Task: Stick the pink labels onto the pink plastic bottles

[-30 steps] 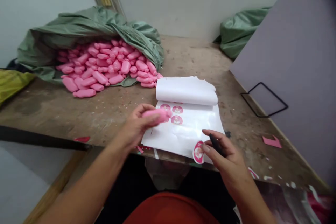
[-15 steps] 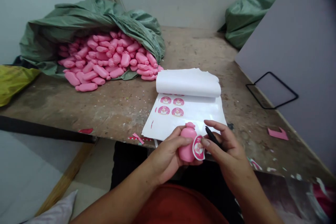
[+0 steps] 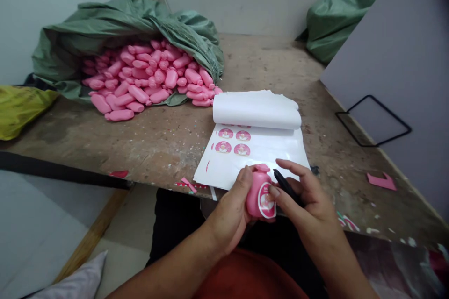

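My left hand (image 3: 231,208) is wrapped round a small pink plastic bottle (image 3: 258,186), held upright just off the table's near edge. A round pink sticker (image 3: 266,201) lies on the bottle's front, and the thumb of my right hand (image 3: 301,203) presses on it. My right hand also grips a thin black tool (image 3: 286,186) between its fingers. Behind the hands lies a white sticker sheet (image 3: 252,154) with its top rolled back and a few pink stickers left on it.
A green sack (image 3: 122,28) at the back left spills a heap of pink bottles (image 3: 150,77) onto the worn wooden table (image 3: 157,135). A second green sack (image 3: 336,14) and a grey board (image 3: 396,79) stand on the right. A yellow bag (image 3: 17,110) lies far left.
My left hand brought the pink bottle from over the sheet down to the table's edge. My right hand carried the peeled sticker onto the bottle's front, where it now lies flat.
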### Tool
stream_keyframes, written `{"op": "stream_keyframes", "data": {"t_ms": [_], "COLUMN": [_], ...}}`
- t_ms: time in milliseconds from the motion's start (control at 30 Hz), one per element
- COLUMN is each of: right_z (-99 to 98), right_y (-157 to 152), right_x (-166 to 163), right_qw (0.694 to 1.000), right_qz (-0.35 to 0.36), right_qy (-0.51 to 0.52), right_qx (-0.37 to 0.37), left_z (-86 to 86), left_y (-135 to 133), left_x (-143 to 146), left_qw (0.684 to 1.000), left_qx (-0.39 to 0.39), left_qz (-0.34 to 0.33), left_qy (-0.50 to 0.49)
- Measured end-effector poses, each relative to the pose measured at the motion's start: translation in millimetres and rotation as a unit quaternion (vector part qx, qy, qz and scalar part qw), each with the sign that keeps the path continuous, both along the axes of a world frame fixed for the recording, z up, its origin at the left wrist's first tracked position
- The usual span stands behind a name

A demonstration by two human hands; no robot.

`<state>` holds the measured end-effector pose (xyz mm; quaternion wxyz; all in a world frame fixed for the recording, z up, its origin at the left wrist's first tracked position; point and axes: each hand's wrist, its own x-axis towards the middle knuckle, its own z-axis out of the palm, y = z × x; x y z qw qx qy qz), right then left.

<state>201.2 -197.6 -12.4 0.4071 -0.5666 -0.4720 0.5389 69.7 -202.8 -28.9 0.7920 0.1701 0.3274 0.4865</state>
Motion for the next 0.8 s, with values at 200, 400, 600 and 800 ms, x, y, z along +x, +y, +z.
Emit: {"op": "stream_keyframes", "data": {"t_ms": [200,400,600,800], "right_z": [0.2,-3.5,-6.2,-8.7], "right_y": [1.5,3.4,4.8,5.1], "right_x": [0.1,-0.5,-1.3,-0.9], "right_qw": [0.999,0.998,0.999,0.999], "right_qz": [0.015,0.002,-0.007,-0.006], "right_qy": [0.042,0.048,0.049,0.042], "right_qx": [-0.028,-0.029,-0.021,-0.018], "left_z": [-1.6,-3.2,-4.2,-2.7], "left_y": [0.8,-0.4,-1.9,-2.6], "left_x": [1.7,1.3,1.2,0.6], "left_qw": [1.0,0.999,0.997,0.995], "left_qx": [0.006,0.021,0.031,0.048], "left_qz": [0.003,-0.007,-0.01,-0.016], "left_qy": [0.03,0.043,0.067,0.087]}}
